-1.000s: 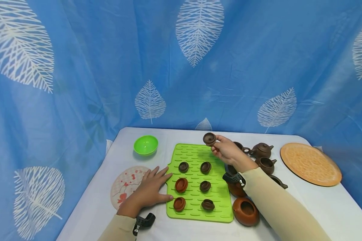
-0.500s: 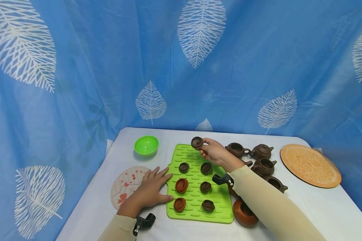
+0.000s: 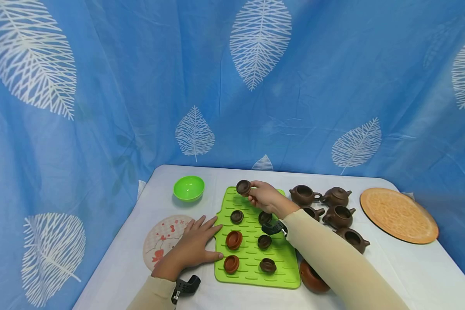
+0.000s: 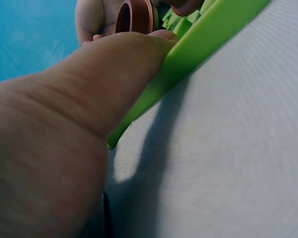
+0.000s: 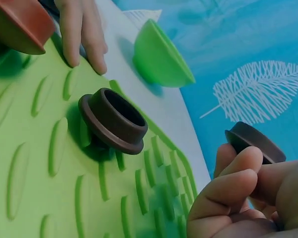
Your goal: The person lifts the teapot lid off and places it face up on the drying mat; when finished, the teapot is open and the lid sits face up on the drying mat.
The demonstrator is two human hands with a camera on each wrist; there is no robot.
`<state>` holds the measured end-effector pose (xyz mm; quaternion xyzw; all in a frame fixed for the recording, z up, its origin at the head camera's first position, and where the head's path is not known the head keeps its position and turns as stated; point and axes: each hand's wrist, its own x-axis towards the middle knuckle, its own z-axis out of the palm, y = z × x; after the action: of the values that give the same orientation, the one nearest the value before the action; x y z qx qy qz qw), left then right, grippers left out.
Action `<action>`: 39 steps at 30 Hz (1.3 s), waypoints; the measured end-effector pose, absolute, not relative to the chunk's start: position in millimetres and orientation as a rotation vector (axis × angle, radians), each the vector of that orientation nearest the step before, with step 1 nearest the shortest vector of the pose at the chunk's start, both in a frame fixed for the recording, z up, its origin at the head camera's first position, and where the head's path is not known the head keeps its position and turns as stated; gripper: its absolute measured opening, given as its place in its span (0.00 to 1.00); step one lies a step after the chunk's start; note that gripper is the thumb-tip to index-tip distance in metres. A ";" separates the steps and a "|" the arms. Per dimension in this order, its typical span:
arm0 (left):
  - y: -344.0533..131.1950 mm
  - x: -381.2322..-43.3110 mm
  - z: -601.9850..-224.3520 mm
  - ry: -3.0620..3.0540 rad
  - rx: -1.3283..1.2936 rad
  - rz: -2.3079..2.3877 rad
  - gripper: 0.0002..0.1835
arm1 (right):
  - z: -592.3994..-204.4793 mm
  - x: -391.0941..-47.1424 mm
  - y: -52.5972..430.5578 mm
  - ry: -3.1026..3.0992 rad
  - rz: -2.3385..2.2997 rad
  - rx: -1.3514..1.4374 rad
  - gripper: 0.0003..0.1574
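Between thumb and fingers my right hand pinches a dark brown teapot lid, hollow side up, above the far end of the green ridged mat. Several lids sit upside down on that mat, among them a dark one below the held lid and two reddish ones, one of them the near-left lid. My left hand lies with fingers spread, its tips at the mat's left edge. In the left wrist view its thumb touches the mat's rim.
To the right stand several dark teapots and a reddish-brown pot, partly hidden by my right sleeve. An orange round board lies beyond them. A green bowl and a round patterned mat are on the left.
My right hand has carried the dark lid leftward and slightly lower over the far end of the mat. The left hand has stayed in place.
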<state>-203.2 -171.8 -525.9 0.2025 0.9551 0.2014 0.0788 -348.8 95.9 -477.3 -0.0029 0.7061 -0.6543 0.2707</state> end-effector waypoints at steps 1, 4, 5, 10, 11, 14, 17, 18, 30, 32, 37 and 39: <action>-172.0 -202.9 -525.2 2.859 0.608 0.608 0.49 | -477.1 -349.8 93.9 1.906 -1.754 -0.004 0.16; -172.2 -202.6 -523.3 2.856 0.606 0.626 0.49 | -477.0 -352.6 88.4 1.917 -1.717 0.003 0.16; -172.1 -202.8 -523.5 2.854 0.604 0.625 0.49 | -477.3 -353.6 86.9 1.927 -1.698 0.000 0.15; -171.8 -202.6 -524.4 2.854 0.598 0.612 0.49 | -479.0 -356.3 80.0 1.991 -1.592 0.003 0.14; -171.7 -202.7 -524.8 2.855 0.598 0.605 0.49 | -479.5 -356.7 78.9 2.007 -1.568 0.000 0.14; -171.5 -202.6 -524.9 2.857 0.599 0.611 0.49 | -480.6 -356.7 75.3 2.049 -1.487 -0.025 0.13; -171.4 -202.7 -525.3 2.854 0.604 0.618 0.49 | -481.1 -356.0 72.1 2.085 -1.413 -0.047 0.12; -171.3 -202.8 -525.2 2.854 0.605 0.621 0.49 | -480.9 -355.7 71.3 2.094 -1.395 -0.050 0.12; -170.6 -203.8 -525.1 2.867 0.612 0.604 0.50 | -473.8 -354.0 69.2 2.096 -1.313 -0.055 0.10; -170.5 -203.9 -525.0 2.865 0.613 0.604 0.50 | -473.6 -353.6 70.2 2.092 -1.319 -0.043 0.10; -170.5 -204.1 -526.0 2.858 0.600 0.602 0.49 | -475.5 -353.3 73.7 2.063 -1.337 -0.038 0.11; -170.5 -203.6 -525.8 2.851 0.594 0.605 0.49 | -476.4 -353.6 75.7 2.053 -1.348 -0.041 0.10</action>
<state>-203.6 -170.5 -525.8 0.1990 0.9552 0.2026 0.0833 -353.6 75.7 -476.4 -0.0157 0.7872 -0.5167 0.3362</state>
